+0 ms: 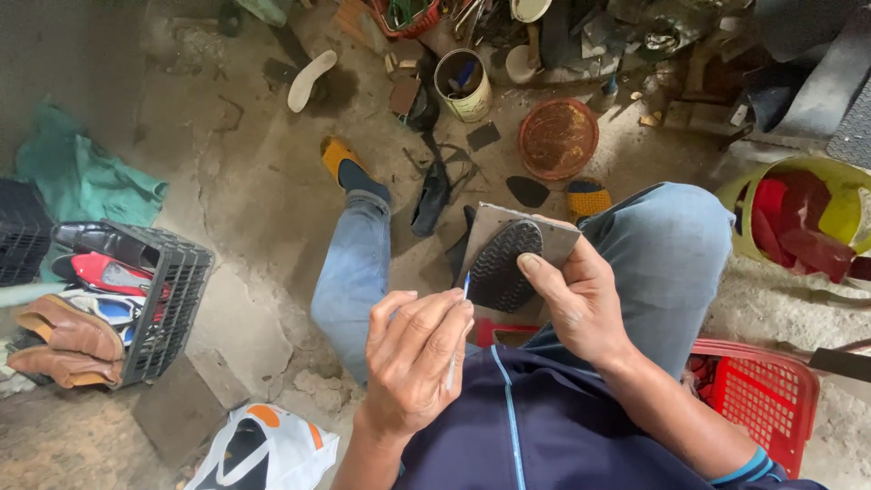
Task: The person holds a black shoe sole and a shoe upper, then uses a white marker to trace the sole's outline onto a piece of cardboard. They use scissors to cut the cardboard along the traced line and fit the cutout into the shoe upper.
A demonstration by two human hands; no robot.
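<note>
**Pen to a heel piece, crates and tins all around**

The person sits low on the concrete floor (pixel 245 181), legs stretched out in blue jeans. The right hand (pixel 581 304) is closed around a grey sheet (pixel 526 231) held up over the lap, thumb pressed flat on a black treaded heel piece (pixel 504 263) that lies against the sheet. The left hand (pixel 413 358) has its fingers pinched shut on a thin pen (pixel 461 318), the blue tip touching the edge of the heel piece.

Containers ring the spot. A black plastic crate (pixel 172 308) lies tipped on its side at the left, packed with shoes: brown leather ones, a red one, a black one. A red basket (pixel 771 390) sits just beside the right elbow (its contents are hidden from here). Further right, a yellow-green bucket (pixel 767 195) holds red and yellow scraps. Ahead, a cream tin can (pixel 464 89) stands upright with blue-handled tools poking out, and near it a round rusty lid (pixel 557 138) lies flat. A red basket of tools (pixel 404 16) sits at the far edge. A white insole (pixel 310 80) lies alone on the floor.
</note>
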